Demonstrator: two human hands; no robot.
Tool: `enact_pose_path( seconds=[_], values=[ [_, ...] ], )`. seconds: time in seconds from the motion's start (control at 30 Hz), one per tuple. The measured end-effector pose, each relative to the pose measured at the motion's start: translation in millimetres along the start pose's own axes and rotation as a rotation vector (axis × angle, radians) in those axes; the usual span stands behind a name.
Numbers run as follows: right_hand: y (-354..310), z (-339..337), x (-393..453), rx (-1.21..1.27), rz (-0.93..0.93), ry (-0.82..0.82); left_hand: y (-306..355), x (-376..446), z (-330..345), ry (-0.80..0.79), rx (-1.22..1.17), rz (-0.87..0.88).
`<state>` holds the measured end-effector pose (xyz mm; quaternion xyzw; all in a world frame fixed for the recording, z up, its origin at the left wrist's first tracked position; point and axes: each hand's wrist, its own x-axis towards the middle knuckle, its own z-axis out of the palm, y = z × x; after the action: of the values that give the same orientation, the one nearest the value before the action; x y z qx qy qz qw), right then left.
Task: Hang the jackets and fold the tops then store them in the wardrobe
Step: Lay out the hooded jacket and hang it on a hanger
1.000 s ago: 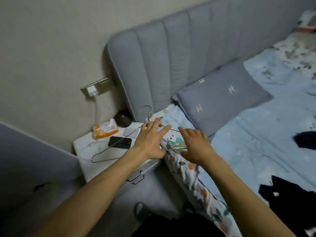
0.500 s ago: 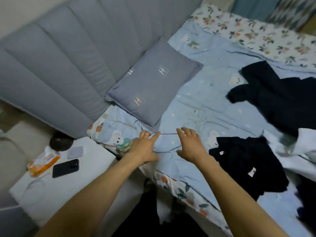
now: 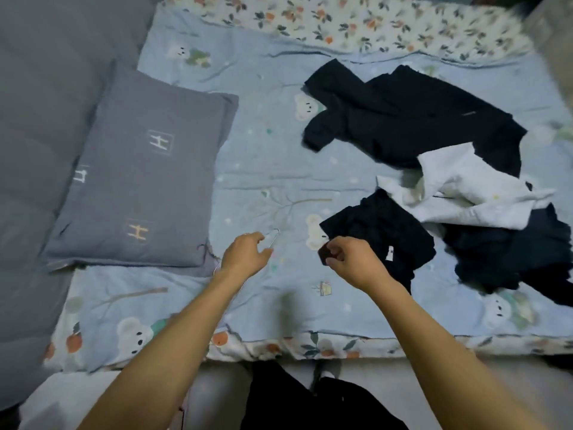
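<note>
Left hand (image 3: 246,256) holding a thin silver wire hanger (image 3: 273,237), fingers curled round it, with the hook poking out just past the fingertips and another bit of wire showing under the wrist. Right hand (image 3: 353,262) pinching a corner of a small crumpled black top (image 3: 381,235), lying just beside that hand on the bed. Lying farther back on the bed, a big dark navy jacket (image 3: 412,125), spread out with one sleeve pointing toward the pillow. Sitting between these two, a wrinkled white top (image 3: 471,187), resting partly on the jacket's near edge and touching the black top. Lying to the right of the black top, another dark pile of clothes (image 3: 508,256), partly tucked under the white one. All spread over a light blue bedsheet with little bears and trees (image 3: 279,181). Lying at the left, a flat grey-blue pillow with small stitched H marks (image 3: 139,181), leaning against a padded grey headboard (image 3: 40,119). Running along the near and far sides, a flowery white edge of the bedding (image 3: 341,23). Blocking the near part of the sheet, both bare forearms.
</note>
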<state>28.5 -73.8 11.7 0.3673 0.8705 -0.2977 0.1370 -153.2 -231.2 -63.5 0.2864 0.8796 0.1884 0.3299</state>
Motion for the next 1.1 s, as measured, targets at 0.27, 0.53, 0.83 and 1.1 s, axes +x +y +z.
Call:
enact_pose_path(
  seconds=[0.27,0.53,0.83,1.1],
  values=[
    [75.8,-104.3,14.6,0.198,0.098,0.285,165.5,51.1,-31.4,0.045,-0.267,0.338],
    [189.3,-195.2,118.5,0.304,0.135,0.372,279.4,171.1,7.1,-0.005,-0.097,0.242],
    [305.7,-174.4,291.0,0.213,0.081,0.323,328.2,356.0,105.1,-0.021,0.102,0.173],
    [399.7,-138.3,344.1,0.228,0.093,0.355,367.1,474.5,218.7,-0.033,0.489,0.296]
  ],
)
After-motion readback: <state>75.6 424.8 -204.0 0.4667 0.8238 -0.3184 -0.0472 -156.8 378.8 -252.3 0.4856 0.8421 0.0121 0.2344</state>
